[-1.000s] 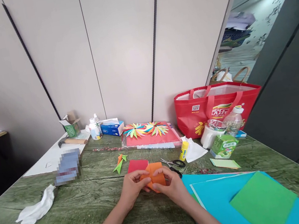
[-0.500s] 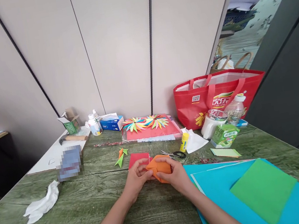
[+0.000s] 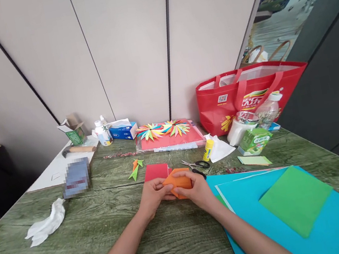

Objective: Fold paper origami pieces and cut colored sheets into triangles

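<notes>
A folded piece of orange paper [image 3: 181,181] is held between my two hands, a little above the table. My left hand [image 3: 154,196] pinches its pointed left end between thumb and fingers. On the right side, my right hand [image 3: 198,190] grips it with the thumb in front and the fingers over the top edge. Just behind my left hand lies a red paper square [image 3: 156,171]. Scissors [image 3: 199,164] with black handles rest behind my right hand. Small folded green and orange paper pieces [image 3: 136,170] lie farther left.
Blue sheets [image 3: 322,214] with a green square [image 3: 297,200] cover the table's right side. A yellow glue stick [image 3: 207,150], a green carton [image 3: 255,141] and a red bag [image 3: 216,112] stand behind. Colourful paper stars [image 3: 174,128], a hammer [image 3: 83,148] and a crumpled tissue [image 3: 47,223] lie around.
The orange paper is turned flatter in my hands, which keep hold of it. The view has tilted slightly, so things at the back sit higher in the picture.
</notes>
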Available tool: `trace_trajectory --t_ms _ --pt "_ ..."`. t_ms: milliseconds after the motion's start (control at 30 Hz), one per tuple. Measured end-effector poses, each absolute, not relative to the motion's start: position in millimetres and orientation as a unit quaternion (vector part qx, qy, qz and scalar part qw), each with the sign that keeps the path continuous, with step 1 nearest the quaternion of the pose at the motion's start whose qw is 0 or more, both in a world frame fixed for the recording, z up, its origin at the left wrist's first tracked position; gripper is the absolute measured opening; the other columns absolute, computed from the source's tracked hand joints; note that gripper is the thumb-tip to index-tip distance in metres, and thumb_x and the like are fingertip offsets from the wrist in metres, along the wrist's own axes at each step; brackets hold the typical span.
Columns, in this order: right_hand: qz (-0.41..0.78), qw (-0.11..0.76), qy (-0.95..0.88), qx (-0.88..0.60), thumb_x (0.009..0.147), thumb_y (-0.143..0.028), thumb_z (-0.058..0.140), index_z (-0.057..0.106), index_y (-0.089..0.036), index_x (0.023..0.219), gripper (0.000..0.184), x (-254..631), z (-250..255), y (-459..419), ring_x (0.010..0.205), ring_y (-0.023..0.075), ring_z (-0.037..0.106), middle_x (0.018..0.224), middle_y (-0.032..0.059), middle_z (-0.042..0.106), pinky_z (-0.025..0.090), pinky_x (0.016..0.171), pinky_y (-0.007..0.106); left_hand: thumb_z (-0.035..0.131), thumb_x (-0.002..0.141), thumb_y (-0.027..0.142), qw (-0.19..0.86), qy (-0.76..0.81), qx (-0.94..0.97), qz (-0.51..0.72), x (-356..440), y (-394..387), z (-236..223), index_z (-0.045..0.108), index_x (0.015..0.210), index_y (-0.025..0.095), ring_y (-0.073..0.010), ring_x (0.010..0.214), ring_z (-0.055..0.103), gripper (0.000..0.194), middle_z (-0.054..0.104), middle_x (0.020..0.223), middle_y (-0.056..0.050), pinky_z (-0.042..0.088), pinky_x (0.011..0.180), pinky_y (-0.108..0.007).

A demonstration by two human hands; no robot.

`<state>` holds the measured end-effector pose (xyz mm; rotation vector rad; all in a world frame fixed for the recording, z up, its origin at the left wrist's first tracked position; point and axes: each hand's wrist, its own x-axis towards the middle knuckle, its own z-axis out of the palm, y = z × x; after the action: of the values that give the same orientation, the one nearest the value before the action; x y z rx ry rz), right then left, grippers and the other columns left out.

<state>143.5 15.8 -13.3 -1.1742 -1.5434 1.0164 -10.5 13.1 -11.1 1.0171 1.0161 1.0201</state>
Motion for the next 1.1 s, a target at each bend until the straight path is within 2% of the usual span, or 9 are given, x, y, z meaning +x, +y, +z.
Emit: trace_trajectory --t_ms 433,567,800,1100 --pt "0.399 0.477 -0.598 -0.506 0.055 -0.023 0.070 0.065 -0.018 0.085 0.030 143.1 -8.8 13.7 0.084 0.0210 0.059 0.089 0.0036 0.066 0.044 0.077 0.032 0.078 0.052 0.029 0.639 0.453 0.411 0.466 -8.2 13.5 -5.3 0.065 0.075 0.010 -0.0166 0.059 0.064 0.032 0.070 0.067 -0.005 0.055 0.058 -0.028" --pt "0.414 0.478 -0.597 -0.493 0.056 -0.025 0.070 0.065 -0.018 0.085 0.031 143.8 -13.0 15.6 0.086 0.0213 0.059 0.093 0.0041 0.065 0.045 0.077 0.032 0.078 0.051 0.030 0.636 0.460 0.409 0.465 -8.2 13.8 -5.2 0.065 0.073 0.011 -0.0168 0.057 0.064 0.032 0.070 0.066 -0.005 0.055 0.058 -0.028" --pt "0.453 0.472 -0.597 -0.464 0.060 -0.024 0.069 0.069 -0.019 0.080 0.021 145.0 -15.4 16.9 0.081 0.0215 0.062 0.084 0.0034 0.069 0.047 0.077 0.034 0.077 0.053 0.030 0.633 0.456 0.424 0.460 -9.5 13.8 -4.0 0.066 0.074 0.011 -0.0164 0.057 0.064 0.030 0.069 0.065 -0.004 0.055 0.059 -0.029" --pt "0.431 0.485 -0.585 -0.487 0.059 -0.024 0.070 0.070 -0.019 0.078 0.020 145.2 -12.7 15.7 0.078 0.0213 0.063 0.081 0.0035 0.070 0.048 0.076 0.034 0.077 0.053 0.031 0.642 0.458 0.419 0.450 -9.4 13.1 -5.3 0.065 0.072 0.011 -0.0181 0.059 0.065 0.030 0.069 0.066 -0.005 0.055 0.061 -0.030"
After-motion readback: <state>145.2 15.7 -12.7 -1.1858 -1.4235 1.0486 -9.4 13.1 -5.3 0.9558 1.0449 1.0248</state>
